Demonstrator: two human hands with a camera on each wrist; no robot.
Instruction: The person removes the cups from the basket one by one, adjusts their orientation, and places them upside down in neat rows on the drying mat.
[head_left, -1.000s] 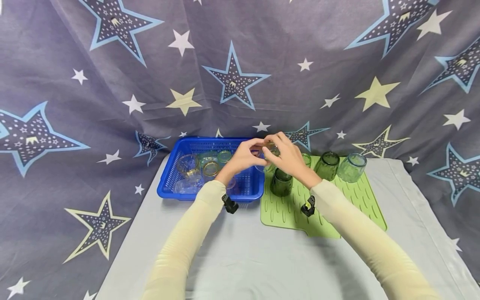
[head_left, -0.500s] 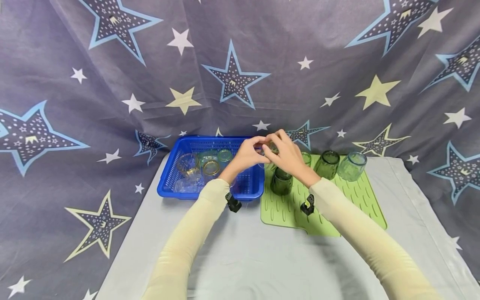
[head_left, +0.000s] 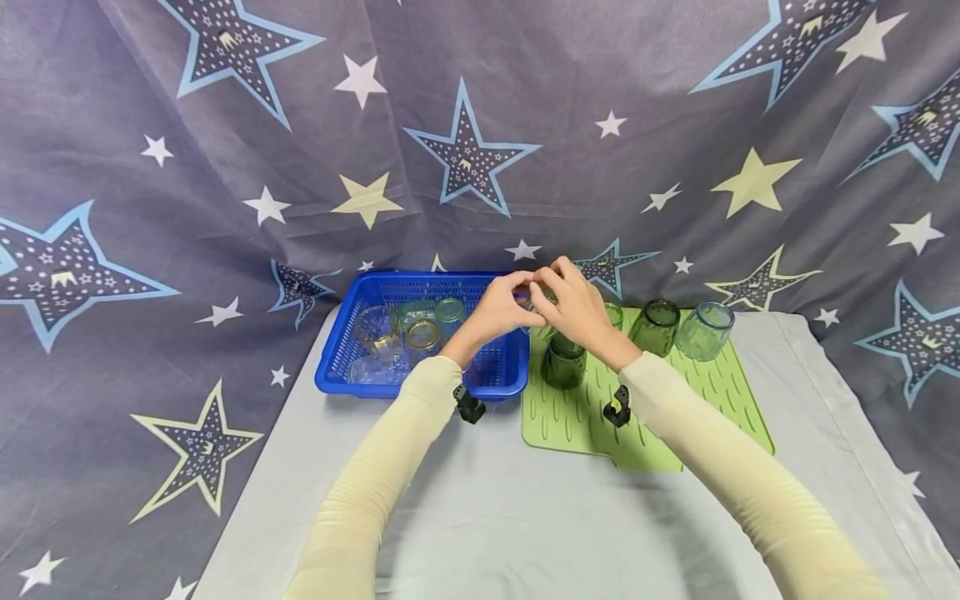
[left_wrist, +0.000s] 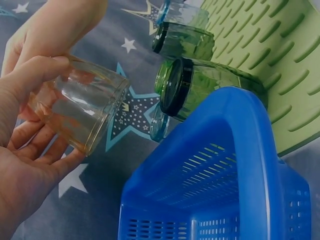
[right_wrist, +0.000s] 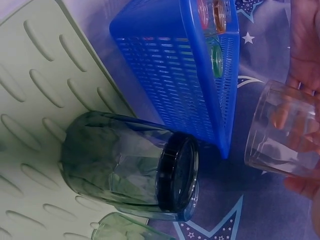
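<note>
Both hands, left hand (head_left: 501,310) and right hand (head_left: 573,310), grip one clear glass (left_wrist: 80,117) above the basket (head_left: 341,367) edge. Four glasses stand on the mat (head_left: 660,425); several remain in the basket.

Clear, glossy glass tumbler (left_wrist: 75,111); perforated shiny blue plastic basket (head_left: 352,354); ribbed matt green rubbery mat (head_left: 675,417); soft printed cloth backdrop (head_left: 225,167).
</note>
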